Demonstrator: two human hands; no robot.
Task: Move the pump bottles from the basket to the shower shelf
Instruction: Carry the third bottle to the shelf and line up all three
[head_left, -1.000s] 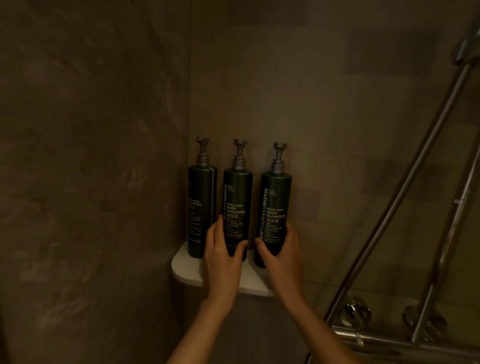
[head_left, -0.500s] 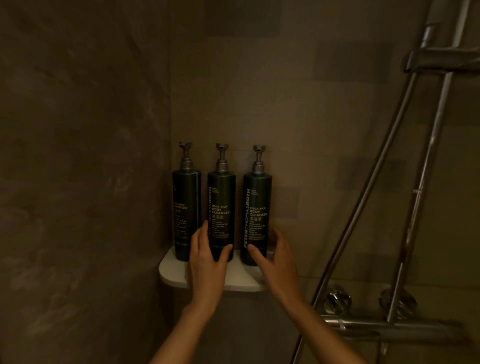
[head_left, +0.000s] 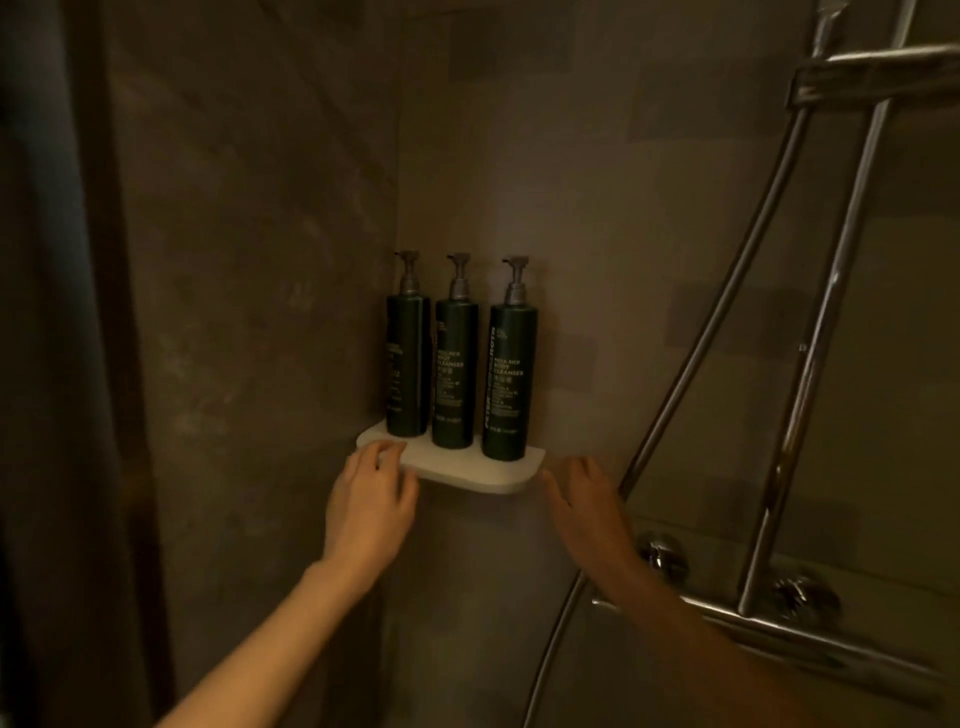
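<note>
- The left hand (head_left: 371, 499) is empty, fingers loosely spread, its fingertips (head_left: 387, 451) at the front left edge of the shower shelf (head_left: 457, 470); whether they touch it I cannot tell.
- The right hand (head_left: 584, 501) is empty too, palm down and fingers extended, just beside the shelf's rounded right end and below its level.
- The shelf is a pale, matte slab with a thick rounded edge, set into the corner of dull stone-look tiled walls (head_left: 260, 260).
- Three pump bottles stand upright on it in a row: the left bottle (head_left: 408, 364) nearest the corner, the middle bottle (head_left: 455, 374) just beside it, the right bottle (head_left: 508, 384) a little apart.
- Each is a tall, dark green cylinder with pale lettering and a grey pump head.
- They look like rigid plastic, smooth and probably slippery when wet, top-heavy enough to tip; I would grasp one around mid-body, not by the pump.
- No basket is in view.
- Polished metal shower pipes (head_left: 810, 364) rise at the right.
</note>
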